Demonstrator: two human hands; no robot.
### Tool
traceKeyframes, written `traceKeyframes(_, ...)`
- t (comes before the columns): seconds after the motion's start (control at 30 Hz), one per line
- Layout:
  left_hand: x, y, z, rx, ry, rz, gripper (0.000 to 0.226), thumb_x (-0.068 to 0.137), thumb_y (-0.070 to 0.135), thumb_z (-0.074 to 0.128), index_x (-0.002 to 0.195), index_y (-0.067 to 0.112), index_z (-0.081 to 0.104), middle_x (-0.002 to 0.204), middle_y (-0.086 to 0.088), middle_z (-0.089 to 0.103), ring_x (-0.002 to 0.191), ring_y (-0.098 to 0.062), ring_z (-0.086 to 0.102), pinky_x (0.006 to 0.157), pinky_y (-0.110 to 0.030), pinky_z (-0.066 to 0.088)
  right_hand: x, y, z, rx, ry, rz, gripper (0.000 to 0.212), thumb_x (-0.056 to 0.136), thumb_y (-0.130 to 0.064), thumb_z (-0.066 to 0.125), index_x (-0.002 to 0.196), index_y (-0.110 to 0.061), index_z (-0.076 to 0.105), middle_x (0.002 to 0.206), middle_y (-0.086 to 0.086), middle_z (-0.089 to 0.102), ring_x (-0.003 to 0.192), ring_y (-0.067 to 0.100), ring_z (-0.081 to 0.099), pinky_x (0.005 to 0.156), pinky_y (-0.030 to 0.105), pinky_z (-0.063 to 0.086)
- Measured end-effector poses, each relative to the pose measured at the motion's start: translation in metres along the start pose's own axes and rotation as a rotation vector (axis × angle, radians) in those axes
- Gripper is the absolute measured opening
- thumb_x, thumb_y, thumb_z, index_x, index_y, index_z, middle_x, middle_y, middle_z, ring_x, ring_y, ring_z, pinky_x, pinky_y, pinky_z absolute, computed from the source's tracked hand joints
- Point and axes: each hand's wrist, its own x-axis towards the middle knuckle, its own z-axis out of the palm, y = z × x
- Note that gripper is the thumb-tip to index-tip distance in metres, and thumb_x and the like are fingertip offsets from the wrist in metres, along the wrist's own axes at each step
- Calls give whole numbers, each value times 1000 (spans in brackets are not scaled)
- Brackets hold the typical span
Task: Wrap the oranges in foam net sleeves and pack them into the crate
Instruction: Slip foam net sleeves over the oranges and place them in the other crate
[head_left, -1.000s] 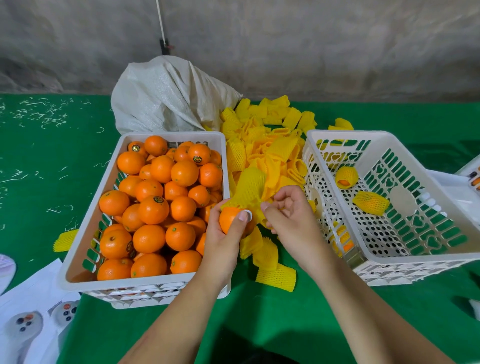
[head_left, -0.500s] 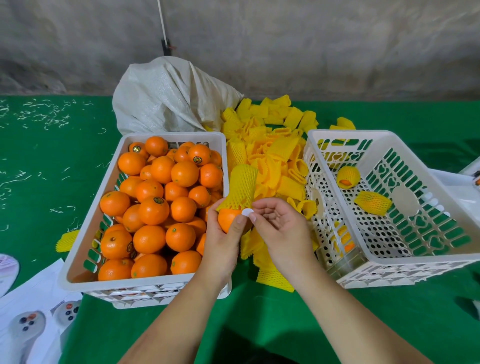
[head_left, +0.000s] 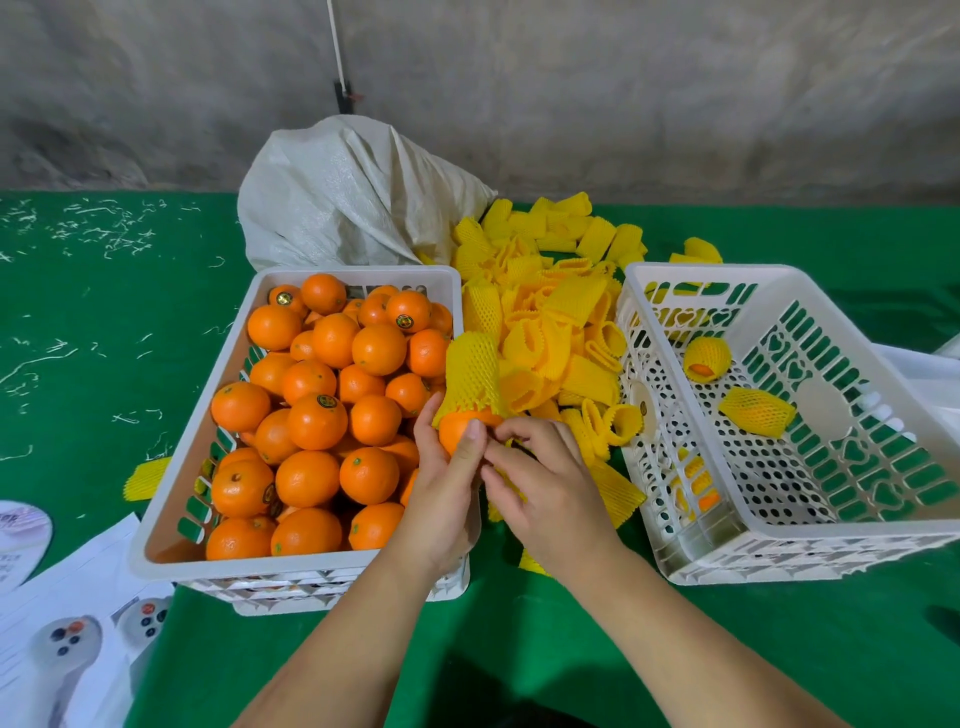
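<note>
1. My left hand (head_left: 441, 499) grips the orange (head_left: 460, 431) between the two crates, thumb across its front; the foam sleeve (head_left: 471, 371) now caps the top of the fruit, standing more upright than a second ago.
2. My right hand (head_left: 545, 488) has closed in from the side; its fingertips (head_left: 501, 439) now pinch at the sleeve's lower rim, so I judge the pull-down over the fruit is just starting.
3. The receiving crate (head_left: 883, 530) holds two wrapped oranges (head_left: 756, 410) on its floor; the supply crate (head_left: 171, 530) is nearly full, so most work remains.
4. The far side of the orange is hidden by the sleeve and my fingers; I cannot tell how far the net reaches behind.
</note>
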Motion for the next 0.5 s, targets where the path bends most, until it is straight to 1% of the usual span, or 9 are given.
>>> traceKeyframes(0.03, 0, 1, 0, -14, -6, 2, 86, 83, 51, 78, 155, 39, 31, 148, -9, 61, 135, -30, 62, 114, -50, 49, 0, -1, 0, 124, 15, 63, 23, 98, -21, 67, 120, -16, 74, 116, 4, 63, 106, 23, 61, 89, 31, 52)
traceKeyframes(0.1, 0, -1, 1, -2, 17, 44, 87, 85, 48, 80, 156, 26, 34, 146, -11, 63, 136, -34, 60, 113, -52, 49, 6, -6, -4, 492, 106, 378, 21, 94, -28, 67, 115, -26, 70, 108, -2, 66, 98, 17, 67, 82, 31, 56)
traceKeyframes(0.13, 0, -2, 2, 17, 34, 65, 92, 82, 51, 85, 155, 21, 36, 145, -12, 64, 135, -34, 60, 112, -52, 50, 11, -4, -5, 607, 146, 527, 22, 92, -32, 68, 113, -32, 67, 106, -3, 66, 94, 17, 69, 78, 30, 56)
traceKeyframes(0.17, 0, -3, 4, 38, 44, 78, 99, 78, 53, 88, 154, 17, 37, 144, -13, 63, 135, -35, 60, 111, -51, 51, 15, 0, -8, 638, 152, 603, 23, 91, -35, 68, 114, -35, 65, 109, -4, 64, 92, 16, 70, 78, 30, 56)
traceKeyframes(0.23, 0, -3, 7, 65, 50, 80, 105, 74, 56, 90, 155, 15, 37, 145, -15, 62, 135, -36, 60, 109, -50, 52, 21, 12, -14, 494, 52, 534, 26, 94, -31, 70, 120, -33, 68, 117, -9, 55, 96, 10, 67, 81, 28, 57)
traceKeyframes(0.3, 1, -5, 5, 69, 42, 65, 106, 75, 60, 88, 156, 17, 35, 147, -13, 61, 136, -34, 59, 108, -49, 53, 21, 21, -16, 350, -37, 396, 26, 98, -26, 67, 123, -23, 72, 117, -7, 53, 101, 7, 62, 83, 28, 56)
traceKeyframes(0.4, 3, -7, -2, 84, 5, 25, 103, 76, 62, 87, 156, 30, 31, 145, -3, 63, 135, -27, 61, 107, -44, 54, 19, 22, -14, 176, -19, 234, 29, 103, -28, 58, 121, -12, 73, 115, 1, 60, 104, 15, 62, 82, 36, 56)
traceKeyframes(0.47, 3, -8, -3, 130, -40, 16, 97, 77, 54, 91, 154, 39, 34, 139, 2, 67, 131, -23, 64, 101, -35, 55, 20, 20, -12, 90, 24, 201, 30, 104, -28, 52, 116, -8, 71, 114, 4, 61, 102, 18, 63, 78, 37, 57)
traceKeyframes(0.5, 2, -10, -3, 157, -44, 30, 93, 78, 51, 91, 153, 39, 36, 136, 2, 68, 128, -22, 65, 98, -33, 56, 22, 20, -12, 68, 46, 206, 29, 103, -26, 51, 112, -6, 70, 113, 4, 61, 101, 17, 62, 77, 37, 56)
